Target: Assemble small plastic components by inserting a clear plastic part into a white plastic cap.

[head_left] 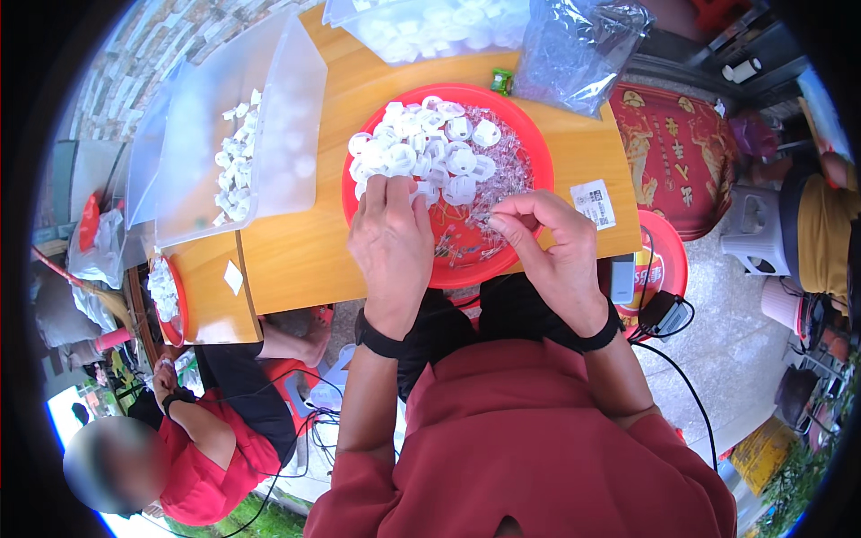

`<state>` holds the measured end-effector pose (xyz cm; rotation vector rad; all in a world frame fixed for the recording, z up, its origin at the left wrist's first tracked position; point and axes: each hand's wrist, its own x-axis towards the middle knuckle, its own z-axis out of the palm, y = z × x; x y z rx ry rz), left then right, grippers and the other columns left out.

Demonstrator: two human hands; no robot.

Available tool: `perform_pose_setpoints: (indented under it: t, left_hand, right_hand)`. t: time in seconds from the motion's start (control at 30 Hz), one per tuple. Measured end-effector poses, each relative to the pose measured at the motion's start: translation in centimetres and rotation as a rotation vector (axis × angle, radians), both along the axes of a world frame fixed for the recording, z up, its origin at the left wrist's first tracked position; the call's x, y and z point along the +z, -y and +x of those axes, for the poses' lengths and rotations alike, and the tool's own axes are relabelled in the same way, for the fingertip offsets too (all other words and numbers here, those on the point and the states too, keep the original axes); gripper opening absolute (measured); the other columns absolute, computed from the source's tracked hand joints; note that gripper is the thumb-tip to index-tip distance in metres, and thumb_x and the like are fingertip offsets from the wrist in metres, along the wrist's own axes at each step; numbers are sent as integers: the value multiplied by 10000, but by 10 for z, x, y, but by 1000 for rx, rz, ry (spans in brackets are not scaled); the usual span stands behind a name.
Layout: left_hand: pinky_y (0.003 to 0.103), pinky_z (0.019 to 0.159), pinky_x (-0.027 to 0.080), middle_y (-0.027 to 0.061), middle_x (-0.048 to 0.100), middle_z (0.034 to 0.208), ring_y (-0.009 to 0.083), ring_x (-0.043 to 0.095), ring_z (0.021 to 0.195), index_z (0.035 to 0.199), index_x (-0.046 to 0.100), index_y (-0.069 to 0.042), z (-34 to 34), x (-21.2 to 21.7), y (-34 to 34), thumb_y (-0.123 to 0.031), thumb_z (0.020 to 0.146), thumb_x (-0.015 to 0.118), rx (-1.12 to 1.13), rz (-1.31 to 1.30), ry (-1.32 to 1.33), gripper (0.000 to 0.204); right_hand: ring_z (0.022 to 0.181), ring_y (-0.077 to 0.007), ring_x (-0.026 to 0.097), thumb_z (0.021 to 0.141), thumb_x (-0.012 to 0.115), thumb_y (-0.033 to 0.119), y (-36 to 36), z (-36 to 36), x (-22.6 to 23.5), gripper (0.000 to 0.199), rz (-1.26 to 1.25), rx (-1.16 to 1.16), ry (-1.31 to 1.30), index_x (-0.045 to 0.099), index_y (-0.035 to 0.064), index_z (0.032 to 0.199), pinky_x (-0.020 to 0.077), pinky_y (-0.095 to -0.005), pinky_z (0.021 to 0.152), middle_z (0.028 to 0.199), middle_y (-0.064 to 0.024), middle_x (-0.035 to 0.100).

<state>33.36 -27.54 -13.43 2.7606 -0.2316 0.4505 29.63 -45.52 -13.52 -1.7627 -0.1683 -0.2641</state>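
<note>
Right hand (549, 253): thumb and forefinger pressed together on a small clear plastic piece (485, 218), held just above the near right part of the red tray (536, 143). Left hand (392, 235): palm down, fingers laid flat and slightly spread on the near edge of the heap of white round caps (429, 149); I cannot tell whether it grips any of them. The heap fills the far and left part of the tray; clear small parts (508, 170) lie scattered to its right and under it. The tray sits on a wooden table (305, 251), its near rim at the table edge. Both wrists carry black bands. To the left on the table stands a translucent bin (269, 108) with more white pieces inside. Beyond the tray are a second clear container (421, 27) of white caps and a crumpled clear plastic bag (583, 54). A white label (594, 203) lies on the table right of the tray. At lower left another person in a red top (202, 457) sits beside a smaller red dish (169, 296).
</note>
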Motion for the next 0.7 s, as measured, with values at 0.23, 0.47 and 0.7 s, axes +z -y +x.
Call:
perform_pose_setpoints:
  t: [0.23,0.47,0.7]
  left_hand:
    - [426,768,494,118,624,943,331,631,905,1011,645,-55,0,1,-1,-65,789,725,-86,42,-15,236]
    - [389,755,502,122,645,948,293,644,898,1038,636,-38,-11,9,-3,-26,764,750,-35,-109,-27,297]
    - [274,848,545,77,674,1074,133,651,931,1152,624,0,-33,18,-28,55,843,716,-85,-1540,-480,328]
  right_hand:
    - [731,-168,657,865,706,4,-8,2,2,85,5,-4,-29,662,-21,933,521,-281,667,844,-108,675]
    - [731,-122,606,873,706,10,1,-6,-2,81,-42,-72,-49,674,-17,943,491,-255,690,843,-72,669]
    - [701,-100,596,871,713,9,-12,-6,11,92,1,-65,43,679,-9,954,480,-239,660,843,-57,668]
